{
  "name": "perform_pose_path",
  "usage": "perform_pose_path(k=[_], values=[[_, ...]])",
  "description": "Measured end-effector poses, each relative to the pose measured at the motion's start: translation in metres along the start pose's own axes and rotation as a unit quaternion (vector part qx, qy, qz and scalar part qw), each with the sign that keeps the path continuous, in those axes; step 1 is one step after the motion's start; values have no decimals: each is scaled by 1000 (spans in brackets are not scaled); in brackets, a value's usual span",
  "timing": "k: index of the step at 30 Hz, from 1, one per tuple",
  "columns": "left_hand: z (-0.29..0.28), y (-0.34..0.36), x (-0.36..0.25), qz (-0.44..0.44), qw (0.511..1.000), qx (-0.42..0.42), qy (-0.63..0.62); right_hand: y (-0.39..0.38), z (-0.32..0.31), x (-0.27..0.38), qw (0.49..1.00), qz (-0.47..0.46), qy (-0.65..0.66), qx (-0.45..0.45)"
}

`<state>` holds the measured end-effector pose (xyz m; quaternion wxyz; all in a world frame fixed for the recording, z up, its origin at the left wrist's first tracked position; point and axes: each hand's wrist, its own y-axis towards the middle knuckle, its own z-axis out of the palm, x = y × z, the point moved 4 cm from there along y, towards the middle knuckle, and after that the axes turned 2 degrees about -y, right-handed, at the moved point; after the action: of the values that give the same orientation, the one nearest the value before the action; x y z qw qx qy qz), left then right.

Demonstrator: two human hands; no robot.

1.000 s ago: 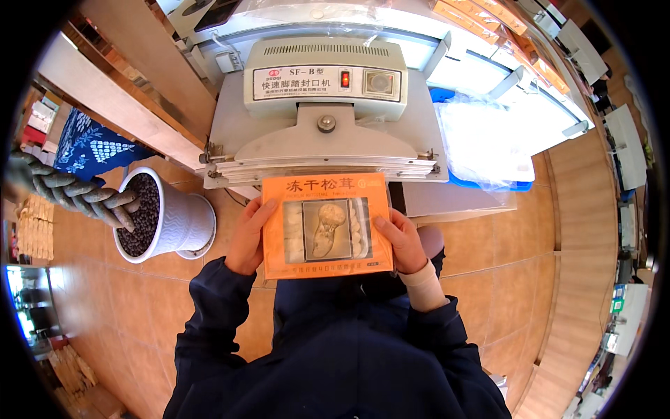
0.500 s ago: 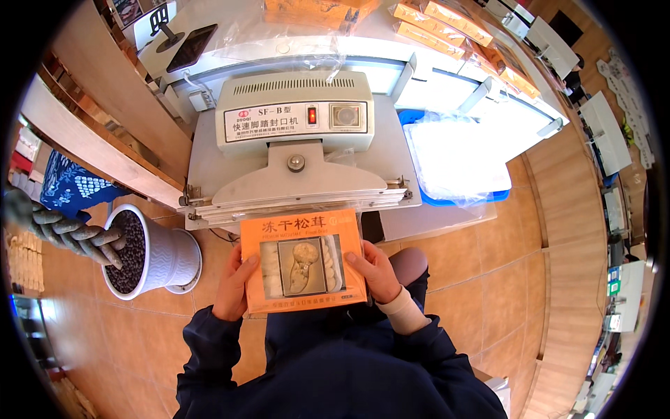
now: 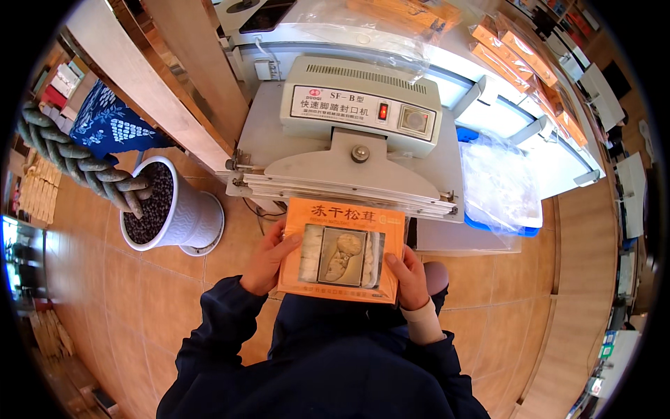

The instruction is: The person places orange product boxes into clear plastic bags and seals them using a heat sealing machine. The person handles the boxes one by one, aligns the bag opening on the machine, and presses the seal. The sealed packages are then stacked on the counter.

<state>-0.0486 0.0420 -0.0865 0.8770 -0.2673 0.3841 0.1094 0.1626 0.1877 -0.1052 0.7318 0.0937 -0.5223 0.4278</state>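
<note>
Head view: left hand [image 3: 265,265] and right hand [image 3: 412,281] clamp fingers on an orange package [image 3: 342,256], sealer [image 3: 356,136] beyond, planter [image 3: 183,215] leftward.

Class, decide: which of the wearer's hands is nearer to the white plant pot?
Left. The left hand grips the left edge of the orange box, right of the white plant pot; the right hand holds the box's opposite edge, farther right.

Beige metal sealing machine [image 3: 359,98]: red rectangular switch [image 3: 383,112]. In front of the machine: flat orange box [image 3: 342,251], dark lettering. Left of it: white planter [image 3: 192,213], wavy relief pattern; blue cloth [image 3: 118,129], white print. Right: blue-edged tray [image 3: 534,231].
</note>
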Motion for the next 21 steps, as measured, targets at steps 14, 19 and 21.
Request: perform_pose_path(k=[14,19,21], values=[[-1,0,3,6,1000,-13,-6,0,-3,2,1000,3,-21,1],[0,0,3,0,1000,-8,-7,1,-6,0,1000,5,-24,0],[-1,-1,3,0,1000,-7,-9,1,-5,0,1000,6,-22,0]])
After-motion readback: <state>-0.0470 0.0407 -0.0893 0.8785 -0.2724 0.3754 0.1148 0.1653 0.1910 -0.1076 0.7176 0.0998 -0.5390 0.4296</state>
